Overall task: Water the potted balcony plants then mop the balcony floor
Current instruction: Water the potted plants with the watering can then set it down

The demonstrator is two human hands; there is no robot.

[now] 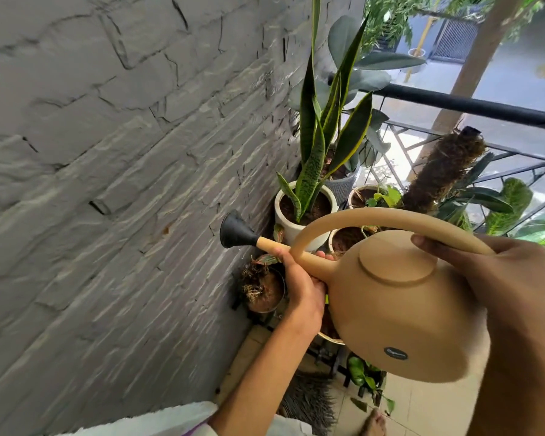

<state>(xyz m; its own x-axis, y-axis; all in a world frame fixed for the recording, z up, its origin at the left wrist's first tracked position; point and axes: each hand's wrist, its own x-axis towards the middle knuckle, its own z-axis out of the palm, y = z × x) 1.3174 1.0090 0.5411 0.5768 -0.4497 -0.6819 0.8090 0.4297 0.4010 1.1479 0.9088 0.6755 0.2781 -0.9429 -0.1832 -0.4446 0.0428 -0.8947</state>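
Observation:
A tan watering can (403, 309) is tipped toward the grey wall, its black rose head (235, 230) pointing left. My left hand (302, 284) grips the thin spout from below. My right hand (510, 278) holds the arched handle at its rear end. Just past the spout stands a white pot with a snake plant (306, 202). Below the spout sits a small dark pot (263, 287) with dry roots and soil. No water stream is visible.
A grey stone-clad wall (123, 184) fills the left. Several more pots and leafy plants (375, 196) crowd the corner, with a moss pole (438, 174). A black railing (472, 105) runs behind. Pale floor tiles (422, 404) and my bare foot (373, 423) lie below.

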